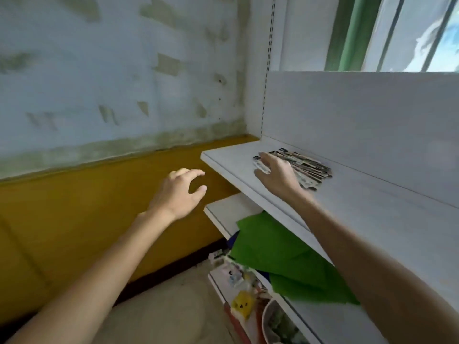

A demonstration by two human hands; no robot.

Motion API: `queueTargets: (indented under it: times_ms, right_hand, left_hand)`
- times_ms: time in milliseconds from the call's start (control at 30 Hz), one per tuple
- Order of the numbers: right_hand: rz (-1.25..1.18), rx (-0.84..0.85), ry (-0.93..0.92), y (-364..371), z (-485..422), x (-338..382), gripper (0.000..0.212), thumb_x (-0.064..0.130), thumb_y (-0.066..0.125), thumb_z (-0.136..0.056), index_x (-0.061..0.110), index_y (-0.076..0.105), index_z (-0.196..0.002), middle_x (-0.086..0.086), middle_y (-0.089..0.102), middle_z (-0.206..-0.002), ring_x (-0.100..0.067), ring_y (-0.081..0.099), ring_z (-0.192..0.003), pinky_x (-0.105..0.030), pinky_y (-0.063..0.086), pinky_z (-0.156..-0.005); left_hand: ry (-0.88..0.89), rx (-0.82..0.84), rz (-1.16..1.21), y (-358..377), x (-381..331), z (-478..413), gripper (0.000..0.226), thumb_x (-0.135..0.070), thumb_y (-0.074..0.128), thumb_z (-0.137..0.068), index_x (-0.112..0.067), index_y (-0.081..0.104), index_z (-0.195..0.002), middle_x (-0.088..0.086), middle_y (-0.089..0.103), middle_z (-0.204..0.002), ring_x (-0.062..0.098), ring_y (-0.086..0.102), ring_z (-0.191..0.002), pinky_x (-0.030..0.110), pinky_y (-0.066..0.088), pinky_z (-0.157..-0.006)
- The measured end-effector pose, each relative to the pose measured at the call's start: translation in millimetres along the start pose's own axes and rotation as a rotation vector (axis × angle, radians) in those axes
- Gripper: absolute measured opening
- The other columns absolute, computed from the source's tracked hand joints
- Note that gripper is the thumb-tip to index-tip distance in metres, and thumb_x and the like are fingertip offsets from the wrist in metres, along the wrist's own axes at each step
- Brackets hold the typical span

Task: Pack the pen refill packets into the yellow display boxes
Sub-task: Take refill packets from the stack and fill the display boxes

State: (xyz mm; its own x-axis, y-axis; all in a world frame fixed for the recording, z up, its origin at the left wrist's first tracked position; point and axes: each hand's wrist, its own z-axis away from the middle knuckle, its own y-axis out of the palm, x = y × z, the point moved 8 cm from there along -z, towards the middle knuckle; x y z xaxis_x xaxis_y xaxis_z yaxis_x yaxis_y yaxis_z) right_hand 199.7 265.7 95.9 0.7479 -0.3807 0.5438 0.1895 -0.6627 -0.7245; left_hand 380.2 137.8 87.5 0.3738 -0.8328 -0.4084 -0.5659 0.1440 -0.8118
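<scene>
Where the upper white shelf (231,157) crosses the right of the frame, a flat pile of pen refill packets (310,167) lies on its surface, close to the back panel. The right hand (275,175) lies on the left end of that pile, fingers reaching across the top and thumb at the near edge. Blur prevents telling whether the grasp is closed or the hand merely rests there. The left hand (178,192) hangs in the air at centre frame, just left of the shelf's corner, fingers loosely curled and holding nothing. Below, a lower shelf (223,212) carries a green sheet (273,244) that overhangs its front edge. At lower centre, mixed small goods sit on a further level, among them a small yellow item (241,305), too blurred to identify. A yellow wall panel (87,207) fills the left background.
</scene>
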Motion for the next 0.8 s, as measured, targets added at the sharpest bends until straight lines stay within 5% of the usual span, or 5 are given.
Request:
queueTargets:
  times_ms: [233, 500, 800]
  right_hand:
    - [-0.018, 0.059, 0.090, 82.2, -27.5, 3.3, 0.055, 0.020, 0.057, -0.088, 0.012, 0.040, -0.140, -0.010, 0.050, -0.136, -0.025, 0.047, -0.123, -0.037, 0.041, -0.100]
    - [0.063, 0.007, 0.181, 75.5, -88.6, -56.3, 0.052, 0.020, 0.056, -0.088, 0.012, 0.043, -0.137, -0.009, 0.051, -0.136, -0.026, 0.048, -0.123, -0.035, 0.040, -0.099]
    - [0.095, -0.076, 0.438, 53.8, -161.2, -163.1, 0.033, 0.023, 0.059, -0.086, 0.009, 0.057, -0.116, -0.011, 0.065, -0.110, -0.024, 0.058, -0.092, -0.031, 0.047, -0.081]
  left_hand:
    - [-0.010, 0.074, 0.034, 14.8, 63.9, -24.8, 0.038, -0.034, 0.052, -0.091, -0.026, 0.051, -0.128, 0.001, 0.051, -0.134, 0.019, 0.047, -0.121, 0.037, 0.041, -0.099]
    - [0.085, 0.176, 0.125, 84.0, 57.8, -97.6, 0.041, -0.032, 0.053, -0.091, -0.023, 0.048, -0.131, 0.001, 0.048, -0.138, 0.018, 0.043, -0.126, 0.033, 0.038, -0.100]
    - [0.260, 0.306, 0.228, 170.2, 21.8, -216.6, 0.038, -0.031, 0.052, -0.092, -0.021, 0.051, -0.129, -0.001, 0.050, -0.135, 0.016, 0.046, -0.121, 0.031, 0.038, -0.099]
